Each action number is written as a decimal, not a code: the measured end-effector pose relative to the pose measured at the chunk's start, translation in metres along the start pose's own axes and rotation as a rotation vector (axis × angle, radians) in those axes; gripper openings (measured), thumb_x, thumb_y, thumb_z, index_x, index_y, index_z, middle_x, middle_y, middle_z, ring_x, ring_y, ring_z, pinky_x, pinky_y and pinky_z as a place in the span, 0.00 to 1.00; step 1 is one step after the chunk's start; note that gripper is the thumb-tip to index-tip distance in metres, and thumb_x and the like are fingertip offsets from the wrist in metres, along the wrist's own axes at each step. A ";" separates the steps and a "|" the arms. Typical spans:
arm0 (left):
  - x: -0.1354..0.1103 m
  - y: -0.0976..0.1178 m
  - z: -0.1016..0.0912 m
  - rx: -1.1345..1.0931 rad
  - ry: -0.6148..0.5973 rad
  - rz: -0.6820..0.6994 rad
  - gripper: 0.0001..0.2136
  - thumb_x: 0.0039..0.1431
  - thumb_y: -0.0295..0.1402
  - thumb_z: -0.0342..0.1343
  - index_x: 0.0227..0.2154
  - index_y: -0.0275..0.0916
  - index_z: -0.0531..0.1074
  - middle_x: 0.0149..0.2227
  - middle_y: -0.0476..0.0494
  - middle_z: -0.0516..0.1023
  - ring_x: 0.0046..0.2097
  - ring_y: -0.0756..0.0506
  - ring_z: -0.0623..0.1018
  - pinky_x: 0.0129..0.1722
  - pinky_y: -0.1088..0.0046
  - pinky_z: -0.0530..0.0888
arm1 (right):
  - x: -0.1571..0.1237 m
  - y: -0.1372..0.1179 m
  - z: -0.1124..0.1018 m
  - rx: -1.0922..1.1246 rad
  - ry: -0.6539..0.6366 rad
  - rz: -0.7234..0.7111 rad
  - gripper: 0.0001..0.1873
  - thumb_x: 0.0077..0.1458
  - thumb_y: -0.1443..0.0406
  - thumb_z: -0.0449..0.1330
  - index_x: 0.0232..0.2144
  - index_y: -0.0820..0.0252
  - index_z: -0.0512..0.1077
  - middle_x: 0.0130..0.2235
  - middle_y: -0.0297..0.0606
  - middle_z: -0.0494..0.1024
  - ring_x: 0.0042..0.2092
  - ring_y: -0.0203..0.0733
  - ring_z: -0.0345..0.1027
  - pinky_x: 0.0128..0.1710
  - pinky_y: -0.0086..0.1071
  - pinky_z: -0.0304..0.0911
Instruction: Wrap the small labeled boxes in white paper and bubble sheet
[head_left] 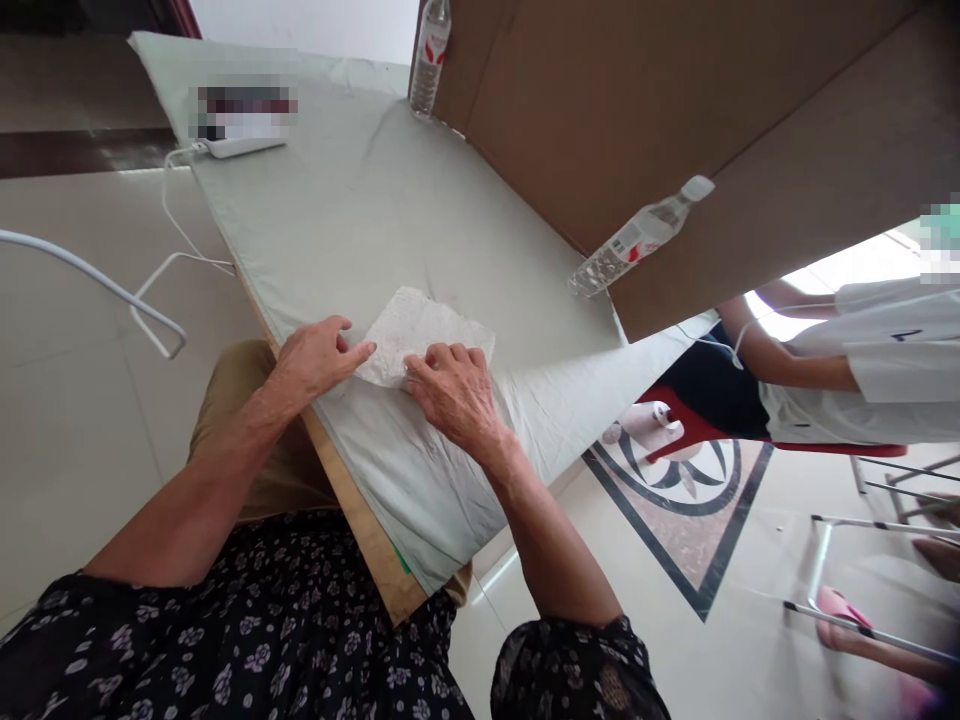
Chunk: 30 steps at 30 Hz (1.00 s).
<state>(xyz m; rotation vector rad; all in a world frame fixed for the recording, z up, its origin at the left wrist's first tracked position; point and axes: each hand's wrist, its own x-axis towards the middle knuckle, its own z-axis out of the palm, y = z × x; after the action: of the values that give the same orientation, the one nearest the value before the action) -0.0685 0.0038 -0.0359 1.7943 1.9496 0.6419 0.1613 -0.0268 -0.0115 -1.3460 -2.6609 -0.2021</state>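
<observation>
White sheet (pixel 429 318), single, under right hand (pixel 457 395), grip unclear; left hand (pixel 315 358) spread; two bottles (pixel 634 243).

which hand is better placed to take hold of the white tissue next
Probably the right hand: its curled fingers lie over the near right part of the white tissue. The left hand only reaches the left edge with a fingertip, and most of it is off the tissue.
</observation>
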 end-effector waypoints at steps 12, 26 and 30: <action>0.001 0.022 0.011 -0.236 -0.183 0.001 0.09 0.48 0.40 0.59 0.29 0.41 0.72 0.23 0.51 0.71 0.28 0.45 0.71 0.28 0.70 0.65 | 0.003 0.001 0.002 0.006 0.017 -0.005 0.06 0.68 0.60 0.61 0.45 0.53 0.74 0.46 0.43 0.78 0.45 0.49 0.64 0.44 0.42 0.52; -0.008 0.063 0.016 -0.383 -0.114 -0.022 0.04 0.46 0.30 0.55 0.21 0.42 0.65 0.21 0.54 0.66 0.25 0.49 0.66 0.28 0.71 0.63 | 0.006 -0.002 0.001 0.098 -0.012 0.077 0.06 0.67 0.62 0.59 0.43 0.58 0.72 0.43 0.44 0.80 0.46 0.51 0.68 0.45 0.42 0.53; -0.012 0.066 0.017 -0.460 -0.182 -0.044 0.01 0.46 0.30 0.55 0.24 0.41 0.69 0.22 0.54 0.69 0.22 0.50 0.69 0.25 0.72 0.66 | 0.005 -0.004 0.000 0.106 -0.023 0.086 0.06 0.67 0.63 0.58 0.41 0.58 0.72 0.43 0.46 0.80 0.47 0.52 0.68 0.45 0.42 0.53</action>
<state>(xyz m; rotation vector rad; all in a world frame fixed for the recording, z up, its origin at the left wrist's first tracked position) -0.0044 -0.0028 -0.0108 1.4643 1.5611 0.8046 0.1547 -0.0250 -0.0107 -1.4329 -2.5849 -0.0354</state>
